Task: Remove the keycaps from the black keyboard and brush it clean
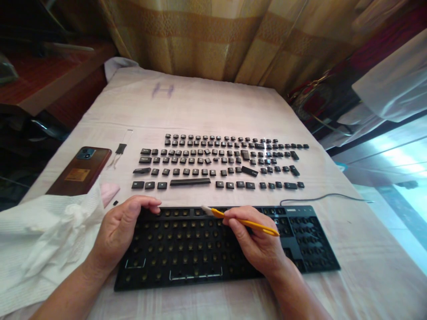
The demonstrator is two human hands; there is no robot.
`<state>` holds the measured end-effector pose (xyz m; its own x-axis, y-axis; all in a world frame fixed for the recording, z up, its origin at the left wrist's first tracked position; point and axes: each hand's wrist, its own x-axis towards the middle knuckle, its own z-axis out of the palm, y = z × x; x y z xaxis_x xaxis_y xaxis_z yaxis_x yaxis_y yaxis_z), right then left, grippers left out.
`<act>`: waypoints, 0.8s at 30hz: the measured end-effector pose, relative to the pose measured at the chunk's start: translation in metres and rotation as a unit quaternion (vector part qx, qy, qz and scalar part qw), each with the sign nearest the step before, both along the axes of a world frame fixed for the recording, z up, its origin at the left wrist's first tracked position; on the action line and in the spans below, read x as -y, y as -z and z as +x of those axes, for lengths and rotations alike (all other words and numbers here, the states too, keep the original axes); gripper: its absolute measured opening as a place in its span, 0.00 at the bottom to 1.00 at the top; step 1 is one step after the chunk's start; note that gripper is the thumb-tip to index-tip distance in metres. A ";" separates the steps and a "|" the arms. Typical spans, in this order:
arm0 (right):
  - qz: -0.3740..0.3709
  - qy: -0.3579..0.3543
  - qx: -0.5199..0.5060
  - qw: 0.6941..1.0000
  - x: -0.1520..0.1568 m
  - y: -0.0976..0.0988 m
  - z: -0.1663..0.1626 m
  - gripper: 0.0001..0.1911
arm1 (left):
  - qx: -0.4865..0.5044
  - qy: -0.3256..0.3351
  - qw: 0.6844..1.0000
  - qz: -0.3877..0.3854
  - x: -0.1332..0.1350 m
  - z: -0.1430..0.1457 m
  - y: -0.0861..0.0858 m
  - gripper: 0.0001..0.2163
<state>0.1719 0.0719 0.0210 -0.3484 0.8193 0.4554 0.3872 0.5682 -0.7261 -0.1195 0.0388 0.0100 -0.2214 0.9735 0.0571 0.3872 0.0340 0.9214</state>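
A black keyboard (187, 245) with its keycaps taken off lies in front of me, its bare switch posts showing. My right hand (256, 235) holds a small brush (247, 221) with a yellow handle. Its pale bristles touch or hover just above the upper row of the keyboard; I cannot tell which. At the keyboard's upper left corner, my left hand (122, 224) grips the edge with curled fingers. Beyond the keyboard, the loose black keycaps are laid out in rows, with the long space bar (190, 182) in the nearest row.
On the left are a phone (80, 171), a wire keycap puller (121, 149), a crumpled white cloth (50, 244) and a pink scrap (109, 193). A cable (320, 196) runs off to the right. A curtain (207, 40) hangs behind the cloth-covered surface (213, 104).
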 end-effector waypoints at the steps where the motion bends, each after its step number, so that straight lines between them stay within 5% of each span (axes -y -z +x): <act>1: -0.002 -0.002 -0.002 1.000 0.000 0.000 0.000 0.08 | -0.001 -0.001 1.000 0.000 0.000 0.000 0.000 0.22; 24: -0.005 -0.006 -0.007 1.000 0.001 0.002 0.002 0.08 | 0.002 0.017 1.000 0.012 0.000 0.000 -0.002 0.21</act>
